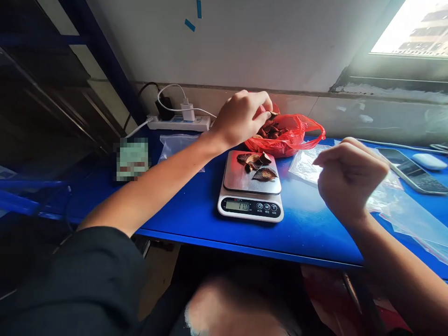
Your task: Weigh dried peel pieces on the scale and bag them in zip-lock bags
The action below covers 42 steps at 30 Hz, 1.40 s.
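Right hand [350, 181] curled shut over the clear bags [402, 205], nothing visibly held. Scale [241, 181] on the table [196, 212] carries dried pieces [264, 174]. Our left hand [241, 116] pinches more at the red bag [301, 133]: light, brittle, we'd grip edges gently.

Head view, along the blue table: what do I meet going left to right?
White power strip → silver digital kitchen scale → red plastic bag of dried brown pieces → closed right hand → white computer mouse.
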### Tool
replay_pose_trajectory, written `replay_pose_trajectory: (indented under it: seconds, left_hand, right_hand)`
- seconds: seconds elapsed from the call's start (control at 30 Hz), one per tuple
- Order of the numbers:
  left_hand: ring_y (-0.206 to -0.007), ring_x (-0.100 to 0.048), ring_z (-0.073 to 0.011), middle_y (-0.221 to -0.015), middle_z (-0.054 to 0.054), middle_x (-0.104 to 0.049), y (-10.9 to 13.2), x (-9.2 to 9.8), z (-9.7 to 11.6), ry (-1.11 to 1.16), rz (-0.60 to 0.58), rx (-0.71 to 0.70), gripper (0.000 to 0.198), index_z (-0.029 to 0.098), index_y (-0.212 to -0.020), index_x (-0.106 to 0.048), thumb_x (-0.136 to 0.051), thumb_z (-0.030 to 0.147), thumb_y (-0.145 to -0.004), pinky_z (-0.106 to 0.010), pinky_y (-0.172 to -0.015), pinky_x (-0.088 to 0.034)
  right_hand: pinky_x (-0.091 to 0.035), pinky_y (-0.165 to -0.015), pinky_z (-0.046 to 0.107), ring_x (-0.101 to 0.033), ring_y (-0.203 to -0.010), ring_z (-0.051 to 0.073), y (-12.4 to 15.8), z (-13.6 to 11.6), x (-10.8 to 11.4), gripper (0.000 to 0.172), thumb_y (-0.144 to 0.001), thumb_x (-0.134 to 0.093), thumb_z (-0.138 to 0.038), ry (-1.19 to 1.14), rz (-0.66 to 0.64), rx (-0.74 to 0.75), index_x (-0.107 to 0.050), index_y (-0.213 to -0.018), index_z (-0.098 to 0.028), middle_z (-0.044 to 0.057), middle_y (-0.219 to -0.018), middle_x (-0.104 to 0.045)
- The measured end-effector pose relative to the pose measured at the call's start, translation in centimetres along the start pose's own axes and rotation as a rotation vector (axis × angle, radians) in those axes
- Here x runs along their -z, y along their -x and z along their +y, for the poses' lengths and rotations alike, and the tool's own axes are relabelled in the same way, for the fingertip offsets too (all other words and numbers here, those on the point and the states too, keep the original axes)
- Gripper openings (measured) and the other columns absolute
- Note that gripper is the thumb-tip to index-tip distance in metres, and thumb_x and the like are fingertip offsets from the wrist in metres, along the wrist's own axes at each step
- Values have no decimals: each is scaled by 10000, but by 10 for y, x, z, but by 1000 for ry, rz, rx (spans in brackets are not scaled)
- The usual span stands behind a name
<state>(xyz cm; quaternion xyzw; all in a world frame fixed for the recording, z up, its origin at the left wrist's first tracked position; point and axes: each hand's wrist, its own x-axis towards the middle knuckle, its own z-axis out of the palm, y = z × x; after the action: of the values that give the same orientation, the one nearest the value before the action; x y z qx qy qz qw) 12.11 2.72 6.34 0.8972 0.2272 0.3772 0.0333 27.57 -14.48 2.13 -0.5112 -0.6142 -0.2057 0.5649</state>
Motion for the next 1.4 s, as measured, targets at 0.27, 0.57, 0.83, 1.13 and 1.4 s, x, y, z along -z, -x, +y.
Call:
replay_pose_trajectory:
  seconds: [0.27, 0.57, 0.83, 1.13, 1.4]
  left_hand:
    - [-1059, -606, -325, -1017, -129, -668, -19, -41, -10, -90, -187, -7, 329, 100, -1068, -663, -701, 319, -824, -506, -962, -460]
    - [-796, -664, -179, -869, -37, -735, 66, 23, -35, 105, -52, 58, 183, 168, -931, -704, -553, 265, -898, -306, -769, -511]
    - [-782, -660, -162, -853, -30, -736, 76, 11, -33, 82, -114, 14, 128, 176, -884, -705, -584, 183, -842, -284, -744, -486]
    - [-567, -549, -103, -686, 27, -642, 20, 15, 6, 149, -681, -44, 154, 184, -899, -722, -638, 148, -775, -230, -541, -362]
    - [-602, -543, -102, -690, 18, -614, 20, 10, 7, 119, -721, -18, 174, 180, -889, -733, -596, 184, -782, -230, -566, -345]
  right_hand:
    - [-450, -661, 323, -573, -644, 156, -17, 68, 18, 286, -721, -562, -138, 170, -292, -240, -726, -931, -242, 13, -699, -656]
    - [-441, -615, 362, -571, -590, 185, -12, 77, 15, 151, -847, -571, -257, 173, -455, -310, -689, -940, -243, 53, -718, -661]
    - [-481, -695, 356, -646, -788, 204, 4, 31, -5, 232, -933, -498, -288, 50, -710, 12, -675, -1069, -225, 68, -941, -729]
    - [-484, -724, 362, -650, -810, 207, 4, 29, -7, 244, -940, -498, -293, 34, -679, 34, -695, -1053, -206, 63, -912, -737]
    - [-477, -718, 342, -645, -807, 197, 0, 28, -1, 250, -945, -496, -274, 46, -688, 66, -693, -1063, -177, 61, -919, -732]
